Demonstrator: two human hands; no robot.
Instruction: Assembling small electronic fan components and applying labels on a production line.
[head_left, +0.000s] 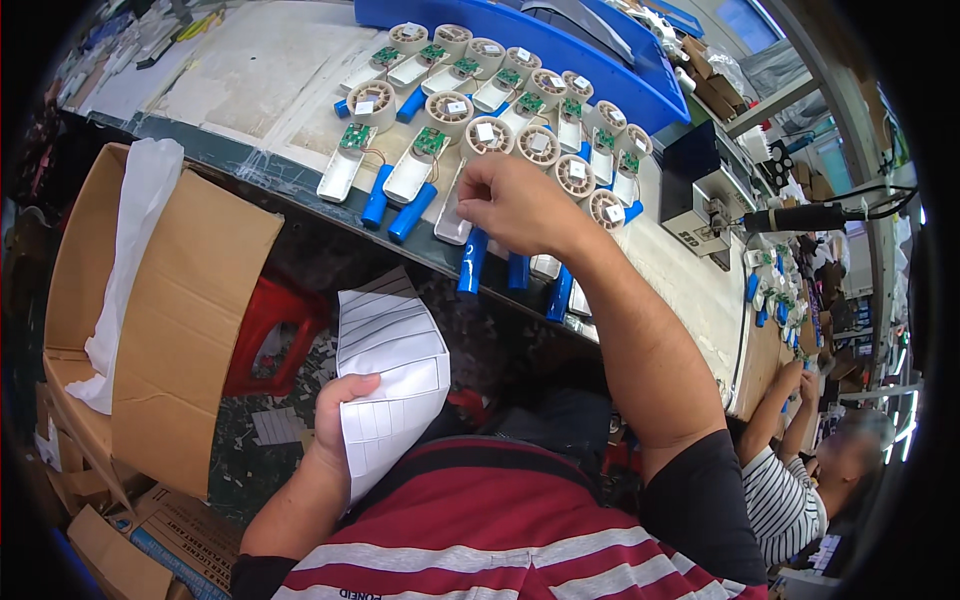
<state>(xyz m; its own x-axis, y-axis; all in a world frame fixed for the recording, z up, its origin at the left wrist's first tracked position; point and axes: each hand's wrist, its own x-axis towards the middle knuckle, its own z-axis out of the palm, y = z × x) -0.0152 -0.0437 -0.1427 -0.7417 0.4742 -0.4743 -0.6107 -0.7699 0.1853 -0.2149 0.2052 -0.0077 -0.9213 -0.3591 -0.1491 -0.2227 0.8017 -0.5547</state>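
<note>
Counted on the bench [250,80]: fourteen cream round fan housings [372,100], eight in the rear row and six in the front, all front ones with a white square patch. Among them, at least ten green circuit boards [430,142] on white handle shells [405,180]. Along the near edge, five blue cylindrical cells [412,212], with more farther back, too crowded to count.

Behind the rows, one long blue plastic bin [460,28], holding a dark grey item [575,30] too cut off to name. At the left, one open cardboard box [190,320], with white film [130,270] draped along its opening; beside it, one red plastic stool [262,340].

In the left hand [332,415], gripped between thumb and fingers, one white label sheet [395,350], bent, reaching up and right from the thumb, below the bench edge. Well apart from it, the right hand [520,205], fingers curled in and tips together, over or touching a handle shell; cannot make out anything pinched.
</note>
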